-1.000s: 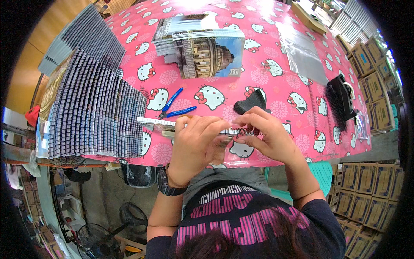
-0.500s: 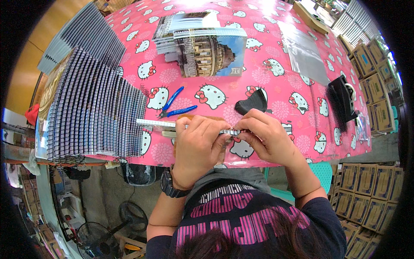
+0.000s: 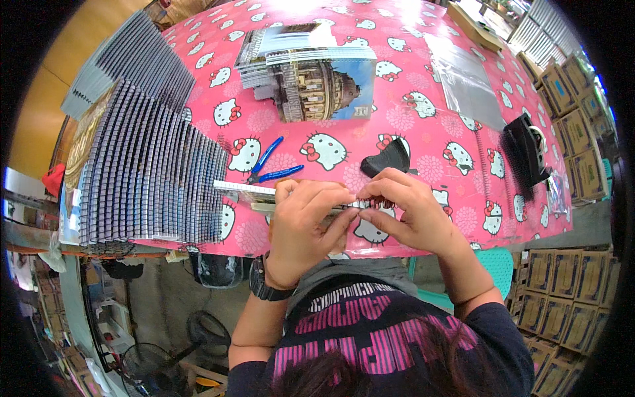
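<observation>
On the near side of the table my left hand [image 3: 301, 212] grips a thin book [image 3: 239, 189] held on edge, its white page edge poking out to the left. My right hand [image 3: 407, 208] is closed in a pinch on a dark spiral binding coil [image 3: 380, 201] at the book's right part. Both hands' fingertips almost meet there, hiding most of the coil and the book's edge. Just beyond my left hand lie blue-handled cutting pliers [image 3: 281, 173], their handles spread. A black bundle that looks like loose coils [image 3: 385, 159] rests beyond my right hand.
Tall stacks of spiral-bound books [image 3: 149, 172] crowd the left side. More books with a domed building on the cover [image 3: 324, 86] stand farther back. Clear plastic sheets [image 3: 463, 83] and a black holder with bristle-like rows [image 3: 526, 155] occupy the right. Cardboard boxes [image 3: 572, 288] are piled beyond the table.
My right thumb and fingertips have shifted slightly along the coil, closer to my left fingertips. The left hand keeps its hold on the book. The whole view has moved a little.
</observation>
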Tool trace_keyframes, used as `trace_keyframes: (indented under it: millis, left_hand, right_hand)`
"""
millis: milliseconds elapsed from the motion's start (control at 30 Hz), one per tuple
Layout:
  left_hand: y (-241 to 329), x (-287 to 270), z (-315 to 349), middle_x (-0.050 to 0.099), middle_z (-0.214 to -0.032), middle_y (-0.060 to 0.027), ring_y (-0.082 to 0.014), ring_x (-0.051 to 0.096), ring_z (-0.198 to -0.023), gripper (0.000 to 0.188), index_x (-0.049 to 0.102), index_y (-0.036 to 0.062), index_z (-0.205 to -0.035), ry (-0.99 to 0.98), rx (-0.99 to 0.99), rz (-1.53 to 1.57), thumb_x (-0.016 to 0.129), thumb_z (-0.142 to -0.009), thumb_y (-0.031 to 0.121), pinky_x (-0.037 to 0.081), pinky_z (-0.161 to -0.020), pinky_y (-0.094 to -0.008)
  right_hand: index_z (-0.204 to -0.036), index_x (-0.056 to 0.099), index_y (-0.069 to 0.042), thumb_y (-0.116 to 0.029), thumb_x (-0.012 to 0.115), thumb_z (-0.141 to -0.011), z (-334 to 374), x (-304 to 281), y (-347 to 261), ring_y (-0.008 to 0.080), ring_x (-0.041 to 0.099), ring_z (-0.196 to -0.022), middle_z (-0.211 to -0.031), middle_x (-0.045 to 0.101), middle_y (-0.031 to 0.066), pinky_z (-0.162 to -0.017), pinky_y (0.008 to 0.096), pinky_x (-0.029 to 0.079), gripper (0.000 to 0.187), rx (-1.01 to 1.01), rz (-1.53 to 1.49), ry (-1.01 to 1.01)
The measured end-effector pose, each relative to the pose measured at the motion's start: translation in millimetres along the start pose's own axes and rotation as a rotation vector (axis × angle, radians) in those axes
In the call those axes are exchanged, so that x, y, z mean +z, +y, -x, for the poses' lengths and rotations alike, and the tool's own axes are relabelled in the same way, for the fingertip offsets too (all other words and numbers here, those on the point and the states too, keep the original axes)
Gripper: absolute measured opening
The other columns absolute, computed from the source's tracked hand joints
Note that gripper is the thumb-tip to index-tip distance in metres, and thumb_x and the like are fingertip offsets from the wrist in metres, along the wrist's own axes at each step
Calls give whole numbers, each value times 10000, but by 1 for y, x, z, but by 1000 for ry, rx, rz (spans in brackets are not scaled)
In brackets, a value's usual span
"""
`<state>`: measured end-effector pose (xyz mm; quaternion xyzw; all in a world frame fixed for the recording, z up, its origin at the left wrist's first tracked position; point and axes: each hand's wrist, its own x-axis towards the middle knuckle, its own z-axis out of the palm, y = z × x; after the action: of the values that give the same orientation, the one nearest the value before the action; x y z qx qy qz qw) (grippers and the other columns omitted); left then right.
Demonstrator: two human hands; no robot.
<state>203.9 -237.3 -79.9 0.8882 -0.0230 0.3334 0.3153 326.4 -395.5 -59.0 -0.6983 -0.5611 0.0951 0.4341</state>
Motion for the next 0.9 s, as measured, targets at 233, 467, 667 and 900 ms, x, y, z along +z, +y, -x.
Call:
trace_keyframes:
  millis: [233,467,667,900]
  left_hand:
    - [-2,-1,3,646,-875,-35,-217,601,-827,248,642,86,-926,-14,138,-95,726,-694,55,416,-750,-352]
    - [-2,2,0,636,-879,-68,-257,597,-828,266,634,57,-954,-39,136,-48,707,-700,25,450,-755,-358]
    - [0,-6,-2,622,-947,-62,-240,576,-897,319,599,76,-1020,-46,43,-92,697,-718,99,388,-785,-387]
    - [-3,-7,-6,627,-953,-51,-214,571,-872,280,613,103,-970,-154,87,-180,722,-724,181,353,-786,-350]
  right_hand:
    - [-887,592,-22,-82,683,-726,2,6,2,306,566,-775,-820,539,119,-663,382,472,195,-61,78,26]
    - [-923,570,-17,-76,667,-719,1,6,-3,317,545,-815,-819,524,122,-679,383,471,233,-97,221,14]
    - [-1096,582,-49,-110,723,-723,-5,-18,-4,216,581,-850,-951,597,66,-722,319,467,403,131,-82,-40]
    - [-1282,506,-99,-210,741,-741,9,-45,113,202,543,-1065,-1202,567,103,-869,342,442,600,460,42,-22]
